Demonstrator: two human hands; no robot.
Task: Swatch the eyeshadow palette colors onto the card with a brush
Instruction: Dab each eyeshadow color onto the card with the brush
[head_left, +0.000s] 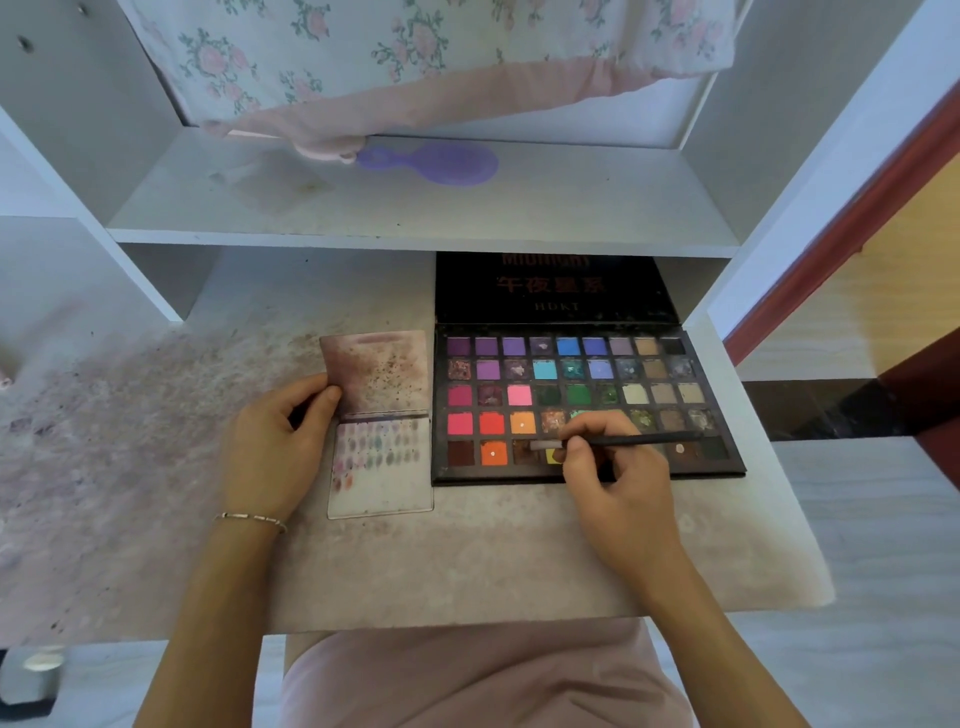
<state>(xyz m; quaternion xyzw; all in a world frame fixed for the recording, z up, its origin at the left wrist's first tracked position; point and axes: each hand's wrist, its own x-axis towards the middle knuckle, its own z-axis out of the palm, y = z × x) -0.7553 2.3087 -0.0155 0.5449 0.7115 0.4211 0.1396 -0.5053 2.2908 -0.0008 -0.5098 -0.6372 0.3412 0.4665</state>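
Head view: left hand (275, 441) pinches the card (382, 467) on the counter (467, 551), right hand (613, 467) grips the brush (623, 442) over the palette's (587, 400) near row; load lightly, then swatch below existing dabs.

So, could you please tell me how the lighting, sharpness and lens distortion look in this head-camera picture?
Head view: soft, even daylight with no hard glare; faint shadows under the left hand and right hand. The palette and card at the centre are fairly sharp, though the lid lettering is dim. The wide lens bows the shelf edges, and the purple hairbrush looks soft.
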